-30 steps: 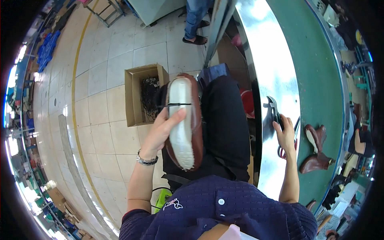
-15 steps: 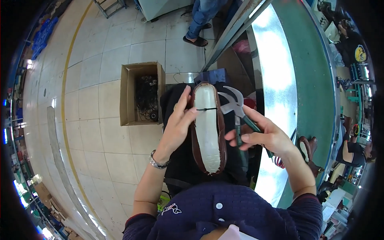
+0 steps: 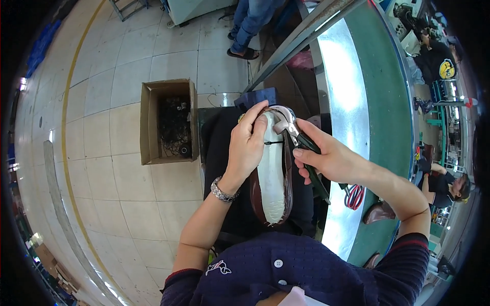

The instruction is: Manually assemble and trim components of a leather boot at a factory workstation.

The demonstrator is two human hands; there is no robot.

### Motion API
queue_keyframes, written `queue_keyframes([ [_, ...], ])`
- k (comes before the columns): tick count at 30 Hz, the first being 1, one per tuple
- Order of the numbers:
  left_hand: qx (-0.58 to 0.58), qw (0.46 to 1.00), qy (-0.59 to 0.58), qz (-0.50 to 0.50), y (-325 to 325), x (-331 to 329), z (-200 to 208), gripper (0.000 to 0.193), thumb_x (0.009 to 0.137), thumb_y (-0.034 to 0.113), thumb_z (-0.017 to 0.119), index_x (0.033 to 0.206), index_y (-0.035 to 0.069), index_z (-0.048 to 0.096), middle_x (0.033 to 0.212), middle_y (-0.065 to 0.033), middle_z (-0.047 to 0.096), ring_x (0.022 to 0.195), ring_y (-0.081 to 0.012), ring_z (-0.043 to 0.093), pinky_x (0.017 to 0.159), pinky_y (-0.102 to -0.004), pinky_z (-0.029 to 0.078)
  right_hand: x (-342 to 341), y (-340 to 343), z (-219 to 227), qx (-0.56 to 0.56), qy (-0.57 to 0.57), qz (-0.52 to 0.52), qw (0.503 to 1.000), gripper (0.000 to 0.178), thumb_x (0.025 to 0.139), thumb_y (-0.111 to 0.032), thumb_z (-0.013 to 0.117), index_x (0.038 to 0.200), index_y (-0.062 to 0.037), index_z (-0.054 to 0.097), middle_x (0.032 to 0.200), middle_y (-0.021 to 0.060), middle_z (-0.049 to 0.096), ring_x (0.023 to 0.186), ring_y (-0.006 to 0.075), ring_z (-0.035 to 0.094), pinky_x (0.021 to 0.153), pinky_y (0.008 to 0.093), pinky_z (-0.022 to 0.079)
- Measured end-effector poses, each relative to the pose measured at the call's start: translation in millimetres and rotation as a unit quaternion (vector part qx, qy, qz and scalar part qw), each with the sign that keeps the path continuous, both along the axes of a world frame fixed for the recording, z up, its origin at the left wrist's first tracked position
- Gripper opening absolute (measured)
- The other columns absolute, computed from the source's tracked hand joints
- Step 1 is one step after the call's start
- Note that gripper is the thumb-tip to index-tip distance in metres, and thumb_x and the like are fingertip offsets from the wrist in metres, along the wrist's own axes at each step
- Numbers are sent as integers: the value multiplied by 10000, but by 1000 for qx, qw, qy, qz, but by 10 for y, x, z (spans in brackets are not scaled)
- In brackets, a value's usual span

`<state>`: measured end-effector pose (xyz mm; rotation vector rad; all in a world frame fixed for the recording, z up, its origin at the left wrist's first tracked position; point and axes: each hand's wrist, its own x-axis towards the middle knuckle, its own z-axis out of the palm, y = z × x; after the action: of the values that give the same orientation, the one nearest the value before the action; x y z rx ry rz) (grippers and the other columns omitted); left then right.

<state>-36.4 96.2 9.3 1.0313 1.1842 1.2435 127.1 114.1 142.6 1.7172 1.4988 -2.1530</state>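
A brown shoe upper [image 3: 256, 199] with a pale white sole face turned up [image 3: 272, 178] lies lengthwise over my dark-trousered lap. A thin black band crosses it near the far end. My left hand [image 3: 247, 148] grips that far end from the left, thumb pressed on the white face and fingers along the rim. In my right hand [image 3: 326, 158] are lasting pincers with dark green handles, their metal head [image 3: 287, 121] over the far right rim of the shoe. Whether the jaws pinch the leather edge cannot be made out.
On the floor to the left stands an open cardboard box [image 3: 144, 122] with tangled black material. A green conveyor belt [image 3: 383, 102] with a shiny metal edge [image 3: 339, 66] runs along my right, with brown shoes [image 3: 378, 213] on it. A person's legs [image 3: 250, 25] are ahead.
The pincers have moved left and away from me onto the far rim of the shoe. My left hand has shifted to the far end, its thumb now on the white face.
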Motion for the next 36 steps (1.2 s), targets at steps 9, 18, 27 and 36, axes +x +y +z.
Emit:
queue_keyframes([
  [9,42,998,-3,41,-105,8,-16,314,957,89,511,1242,-15,590,1120,-157,673,1015,-209,640,889,-285,469,63,-344,-297,244,-80,96,962,566,1002,-107,485,1490,-39,206,737,143,636,622,205,643,606,337,520],
  [18,-109,965,-235,30,-55,-44,18,381,952,160,614,1287,-19,587,946,13,641,746,-10,472,656,-162,389,99,-182,-30,242,-151,184,941,560,969,-103,531,1465,-45,278,666,180,630,581,269,654,580,372,511],
  [27,-27,999,-28,1,-46,-110,-21,346,946,180,596,1243,6,622,894,-11,672,747,-33,513,687,-197,426,-148,-147,83,539,-119,63,831,694,906,-65,581,1512,-159,256,799,225,651,714,401,649,612,452,502],
  [36,-7,1000,-5,-7,-75,-164,-17,360,943,153,566,1268,0,597,1054,-55,688,878,-62,577,816,-210,451,-119,-159,-80,609,-114,138,773,725,916,-105,583,1527,-180,201,735,196,653,628,344,662,545,419,534],
])
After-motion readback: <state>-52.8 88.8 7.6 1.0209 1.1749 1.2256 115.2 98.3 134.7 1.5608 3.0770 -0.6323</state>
